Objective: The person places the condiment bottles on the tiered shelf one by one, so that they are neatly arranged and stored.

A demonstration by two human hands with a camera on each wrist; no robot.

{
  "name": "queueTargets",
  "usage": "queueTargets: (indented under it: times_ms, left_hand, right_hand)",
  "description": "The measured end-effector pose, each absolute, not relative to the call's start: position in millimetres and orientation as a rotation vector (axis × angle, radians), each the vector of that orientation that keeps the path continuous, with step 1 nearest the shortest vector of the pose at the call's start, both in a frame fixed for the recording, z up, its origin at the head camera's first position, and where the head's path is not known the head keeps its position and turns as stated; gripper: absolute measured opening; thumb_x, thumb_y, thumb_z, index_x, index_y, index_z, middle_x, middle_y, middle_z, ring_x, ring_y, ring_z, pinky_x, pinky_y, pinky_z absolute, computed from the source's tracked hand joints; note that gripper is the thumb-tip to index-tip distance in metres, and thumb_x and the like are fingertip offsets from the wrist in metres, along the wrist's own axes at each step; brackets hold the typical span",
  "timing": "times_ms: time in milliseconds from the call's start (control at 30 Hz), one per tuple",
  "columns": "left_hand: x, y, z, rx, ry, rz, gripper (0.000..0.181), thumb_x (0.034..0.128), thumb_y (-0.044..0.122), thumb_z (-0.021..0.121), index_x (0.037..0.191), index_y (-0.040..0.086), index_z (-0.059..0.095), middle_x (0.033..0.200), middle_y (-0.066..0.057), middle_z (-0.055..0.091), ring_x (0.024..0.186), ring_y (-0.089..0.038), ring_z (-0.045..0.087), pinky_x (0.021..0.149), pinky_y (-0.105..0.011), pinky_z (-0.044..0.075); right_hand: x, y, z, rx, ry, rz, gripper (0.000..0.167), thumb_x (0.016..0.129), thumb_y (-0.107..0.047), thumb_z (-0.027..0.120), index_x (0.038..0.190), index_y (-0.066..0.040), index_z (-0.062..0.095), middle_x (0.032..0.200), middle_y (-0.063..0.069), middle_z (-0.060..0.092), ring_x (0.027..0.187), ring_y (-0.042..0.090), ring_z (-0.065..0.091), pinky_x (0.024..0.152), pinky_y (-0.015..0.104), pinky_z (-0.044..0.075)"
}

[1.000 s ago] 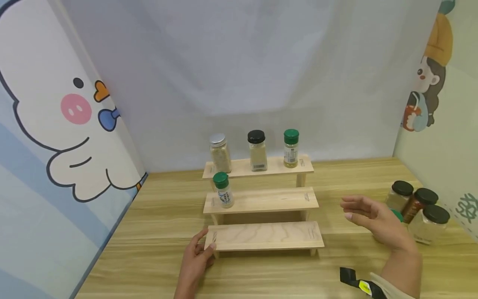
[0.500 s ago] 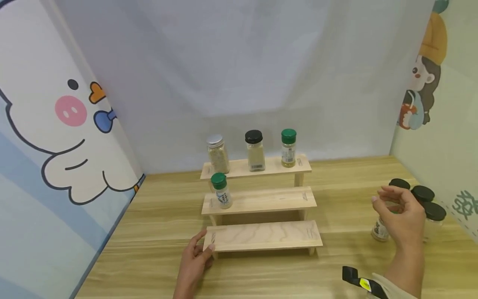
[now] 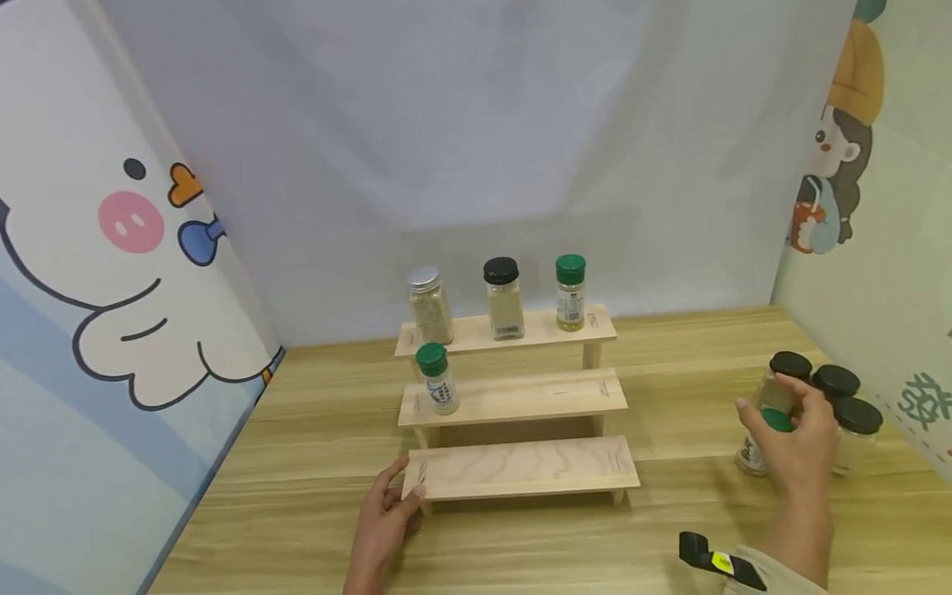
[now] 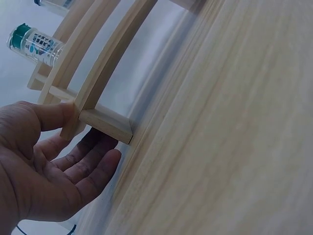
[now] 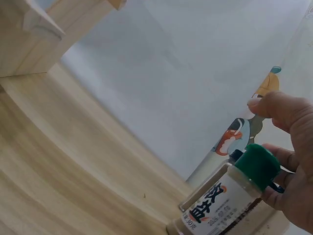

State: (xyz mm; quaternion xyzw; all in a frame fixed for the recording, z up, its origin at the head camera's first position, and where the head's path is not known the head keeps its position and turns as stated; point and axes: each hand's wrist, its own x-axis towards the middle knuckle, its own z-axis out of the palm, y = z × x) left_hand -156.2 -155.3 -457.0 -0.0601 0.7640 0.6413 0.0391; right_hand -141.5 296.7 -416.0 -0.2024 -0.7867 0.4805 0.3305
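Observation:
My left hand grips the left end of the lowest step of a three-tier wooden rack; in the left wrist view the thumb lies on the board and the fingers bend beneath it. At the right, my right hand is around a green-capped spice jar that stands on the table. The right wrist view shows the thumb apart from the cap, with the other fingers behind it. On the middle tier stands another green-capped jar.
The top tier bears a silver-lidded jar, a black-lidded jar and a green-capped shaker. Black-lidded jars cluster beside and behind my right hand. A pale curtain and printed side panels enclose the table.
My right hand has moved right and down to the green-capped jar, its fingers now around the cap. My left hand keeps its hold on the rack. The head view has shifted slightly.

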Motion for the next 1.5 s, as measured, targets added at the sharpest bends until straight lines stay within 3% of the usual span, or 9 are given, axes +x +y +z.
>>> queueTargets:
  times_ms: [167,367,600,667,767,900,1000,1167,1500]
  left_hand:
    - [-155,-155,-456,-0.196,2.349,1.960,0.057,0.0903,0.011,0.061,0.141,0.005,0.036,0.103,-0.015,0.062,0.086,-0.024,0.058,0.068,-0.038,0.050]
    - [-155,-154,-457,-0.186,2.327,1.978,0.057,0.0902,0.011,0.061,0.141,0.004,0.036,0.103,-0.015,0.062,0.084,-0.023,0.058,0.067,-0.037,0.049]
    - [-154,-154,-455,-0.200,2.336,1.969,0.056,0.0906,0.010,0.060,0.141,0.006,0.037,0.104,-0.016,0.062,0.085,-0.023,0.058,0.068,-0.037,0.049]
    - [-155,-154,-455,-0.202,2.339,1.973,0.055,0.0903,0.010,0.061,0.140,0.006,0.037,0.104,-0.016,0.062,0.084,-0.023,0.057,0.067,-0.037,0.048]
    - [-155,-154,-455,-0.203,2.344,1.976,0.055,0.0901,0.009,0.061,0.140,0.006,0.038,0.103,-0.016,0.063,0.082,-0.023,0.057,0.067,-0.036,0.048]
    - [-155,-155,-455,-0.204,2.357,1.977,0.054,0.0897,0.007,0.061,0.139,0.005,0.039,0.101,-0.016,0.063,0.079,-0.023,0.057,0.065,-0.035,0.048]
    - [-155,-155,-455,-0.206,2.358,1.976,0.054,0.0898,0.007,0.060,0.139,0.004,0.039,0.099,-0.015,0.063,0.079,-0.022,0.057,0.064,-0.035,0.048]
    - [-156,-154,-455,-0.206,2.345,1.984,0.055,0.0901,0.008,0.060,0.140,0.005,0.038,0.098,-0.014,0.063,0.079,-0.022,0.056,0.064,-0.034,0.047]
    - [-155,-155,-457,-0.194,2.340,1.970,0.057,0.0909,0.010,0.061,0.142,0.005,0.035,0.099,-0.012,0.063,0.082,-0.022,0.056,0.066,-0.037,0.048]
  right_hand:
    - [-144,298,-429,-0.568,-1.977,1.357,0.056,0.081,-0.011,0.070,0.131,-0.002,0.046,0.120,0.003,0.044,0.114,0.024,0.040,0.092,0.024,0.034]
    - [-143,304,-441,-0.641,-1.989,1.358,0.056,0.082,-0.016,0.070,0.131,-0.003,0.046,0.119,0.001,0.044,0.113,0.020,0.039,0.083,0.022,0.031]
    - [-141,308,-448,-0.751,-2.037,1.431,0.058,0.084,-0.022,0.068,0.134,-0.009,0.044,0.125,0.006,0.042,0.118,0.026,0.037,0.092,0.037,0.032]
    - [-141,309,-450,-0.770,-2.053,1.422,0.058,0.083,-0.023,0.070,0.134,-0.009,0.045,0.122,0.005,0.045,0.114,0.027,0.040,0.087,0.035,0.034]
    - [-141,310,-454,-0.768,-2.081,1.388,0.055,0.081,-0.021,0.071,0.129,-0.006,0.048,0.111,0.001,0.049,0.102,0.021,0.044,0.076,0.029,0.035]
    - [-141,310,-459,-0.739,-2.100,1.334,0.049,0.080,-0.018,0.072,0.120,0.002,0.051,0.101,-0.001,0.051,0.088,0.009,0.044,0.072,0.025,0.035]
    - [-141,309,-459,-0.732,-2.088,1.319,0.047,0.080,-0.019,0.072,0.117,0.004,0.052,0.099,-0.002,0.052,0.085,0.004,0.043,0.072,0.023,0.035]
    - [-140,308,-457,-0.710,-2.032,1.322,0.043,0.078,-0.018,0.074,0.111,0.003,0.055,0.091,-0.014,0.049,0.081,-0.002,0.041,0.071,0.022,0.034]
    - [-142,305,-446,-0.594,-1.995,1.320,0.033,0.077,-0.012,0.076,0.104,-0.002,0.059,0.085,-0.021,0.050,0.080,-0.002,0.046,0.069,0.014,0.036]
